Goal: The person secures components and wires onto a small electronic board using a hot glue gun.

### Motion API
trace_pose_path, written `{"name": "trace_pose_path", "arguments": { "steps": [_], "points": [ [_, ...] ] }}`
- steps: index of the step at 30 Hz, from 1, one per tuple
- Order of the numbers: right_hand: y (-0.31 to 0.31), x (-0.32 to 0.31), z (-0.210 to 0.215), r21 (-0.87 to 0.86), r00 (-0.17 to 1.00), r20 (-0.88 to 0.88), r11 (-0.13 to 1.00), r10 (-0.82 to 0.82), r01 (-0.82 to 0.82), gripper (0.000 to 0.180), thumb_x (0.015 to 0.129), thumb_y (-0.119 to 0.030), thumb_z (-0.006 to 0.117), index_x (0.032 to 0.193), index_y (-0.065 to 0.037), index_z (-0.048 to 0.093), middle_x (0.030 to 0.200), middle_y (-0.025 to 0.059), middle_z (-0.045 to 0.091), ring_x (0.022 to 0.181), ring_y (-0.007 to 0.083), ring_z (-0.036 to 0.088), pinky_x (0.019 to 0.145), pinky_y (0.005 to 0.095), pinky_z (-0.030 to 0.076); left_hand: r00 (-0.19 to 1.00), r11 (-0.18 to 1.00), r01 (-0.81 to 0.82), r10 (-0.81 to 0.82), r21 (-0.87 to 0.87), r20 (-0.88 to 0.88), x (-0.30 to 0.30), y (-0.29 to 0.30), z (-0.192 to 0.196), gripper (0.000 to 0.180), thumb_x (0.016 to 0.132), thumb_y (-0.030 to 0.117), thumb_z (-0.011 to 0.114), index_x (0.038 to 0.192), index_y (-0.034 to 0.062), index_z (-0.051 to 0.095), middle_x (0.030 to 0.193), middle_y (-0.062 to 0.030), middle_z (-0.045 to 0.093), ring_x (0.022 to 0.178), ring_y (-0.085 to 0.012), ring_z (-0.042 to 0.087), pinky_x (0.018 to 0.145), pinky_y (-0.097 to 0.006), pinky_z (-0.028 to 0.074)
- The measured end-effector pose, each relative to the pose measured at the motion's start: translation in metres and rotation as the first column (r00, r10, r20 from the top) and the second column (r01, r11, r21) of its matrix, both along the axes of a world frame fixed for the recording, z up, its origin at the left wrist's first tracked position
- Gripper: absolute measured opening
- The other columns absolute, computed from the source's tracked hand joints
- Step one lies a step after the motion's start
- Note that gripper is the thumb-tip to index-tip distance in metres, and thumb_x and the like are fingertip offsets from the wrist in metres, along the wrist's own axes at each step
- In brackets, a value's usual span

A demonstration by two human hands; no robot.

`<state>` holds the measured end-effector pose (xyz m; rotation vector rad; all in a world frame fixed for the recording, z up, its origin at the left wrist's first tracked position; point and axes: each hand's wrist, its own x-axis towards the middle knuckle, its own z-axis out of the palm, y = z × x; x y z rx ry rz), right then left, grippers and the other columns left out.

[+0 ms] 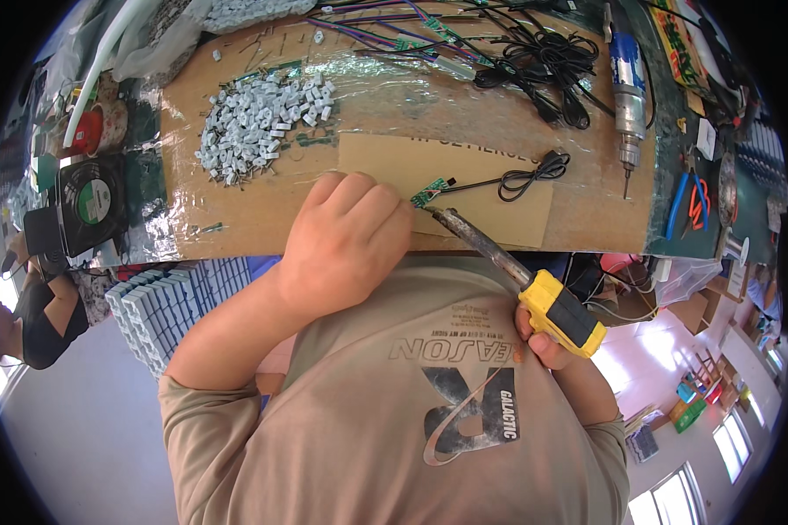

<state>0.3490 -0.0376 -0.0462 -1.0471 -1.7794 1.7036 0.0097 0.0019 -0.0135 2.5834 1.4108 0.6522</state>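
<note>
My right hand point(545, 343) is closed round the yellow and black handle of a soldering iron point(490, 249). Its metal barrel slants up and to the left, with the tip at or very near a small green circuit board point(431, 192). A black cable point(530, 178), partly coiled, runs from the board to the right across a flat cardboard sheet point(376, 157). Just left of the board, my left hand point(350, 236) is closed, knuckles up. Its fingertips are hidden, so whatever they grip cannot be made out.
Small white plastic parts point(258, 122) form a heap at left. Tangled black cables point(552, 66) and wired boards point(438, 31) lie at the back. A power drill point(628, 96), pliers point(679, 197) and a black fan point(94, 203) sit toward the sides. Another person point(39, 319) is at far left.
</note>
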Motion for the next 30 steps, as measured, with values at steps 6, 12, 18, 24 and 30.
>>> {"name": "trace_pose_path", "arguments": {
  "steps": [6, 12, 18, 24, 30],
  "points": [
    [-0.002, 0.002, -0.004, -0.036, 0.999, -0.024, 0.999, -0.023, 0.022, 0.028, 0.081, -0.033, 0.068, 0.07, -0.01, 0.056, 0.066, 0.0059, 0.055, 0.057, 0.0283, 0.054, 0.05, 0.0379, 0.039, 1.0, 1.0, -0.006, 0.006, 0.003, -0.008, -0.001, -0.001, 0.0, 0.026, 0.065, 0.004, 0.071, 0.09, 0.0038, 0.066, 0.09, -0.0062, 0.06, 0.079, -0.0232, 0.059, 0.07, -0.035, 0.047],
    [-0.007, 0.002, -0.002, -0.034, 0.998, 0.035, 0.998, -0.056, 0.057, 0.026, 0.08, -0.033, 0.069, 0.072, -0.01, 0.059, 0.07, 0.0061, 0.057, 0.061, 0.0277, 0.055, 0.053, 0.0378, 0.04, 1.0, 1.0, -0.004, 0.004, 0.012, -0.011, 0.0, -0.001, 0.0, 0.027, 0.064, 0.004, 0.071, 0.09, 0.0037, 0.066, 0.091, -0.0062, 0.06, 0.079, -0.0229, 0.059, 0.07, -0.035, 0.046],
    [-0.007, 0.005, -0.005, -0.027, 0.997, 0.05, 0.998, -0.057, 0.059, 0.025, 0.079, -0.033, 0.069, 0.074, -0.01, 0.06, 0.071, 0.0059, 0.058, 0.061, 0.0274, 0.056, 0.053, 0.0378, 0.04, 1.0, 1.0, -0.003, 0.003, 0.015, -0.01, 0.001, 0.0, -0.001, 0.028, 0.064, 0.004, 0.071, 0.091, 0.0037, 0.066, 0.091, -0.0062, 0.059, 0.079, -0.0229, 0.058, 0.07, -0.035, 0.046],
    [-0.005, 0.004, -0.003, -0.038, 0.997, 0.058, 0.998, -0.043, 0.045, 0.027, 0.08, -0.034, 0.068, 0.073, -0.01, 0.06, 0.07, 0.0058, 0.058, 0.061, 0.0275, 0.056, 0.053, 0.0376, 0.04, 1.0, 1.0, 0.007, -0.007, 0.004, -0.021, 0.0, -0.001, 0.0, 0.028, 0.064, 0.005, 0.071, 0.091, 0.0035, 0.066, 0.092, -0.0064, 0.059, 0.08, -0.023, 0.058, 0.07, -0.035, 0.046],
    [-0.013, 0.002, -0.011, -0.11, 0.986, -0.125, 0.989, -0.11, 0.096, 0.031, 0.083, -0.035, 0.071, 0.079, -0.006, 0.06, 0.07, 0.0054, 0.057, 0.058, 0.0225, 0.055, 0.052, 0.0328, 0.041, 1.0, 1.0, 0.018, -0.018, -0.005, -0.025, -0.001, -0.002, 0.001, 0.027, 0.064, 0.006, 0.07, 0.091, 0.003, 0.066, 0.092, -0.0067, 0.059, 0.08, -0.0235, 0.058, 0.07, -0.035, 0.046]
  ]
}}
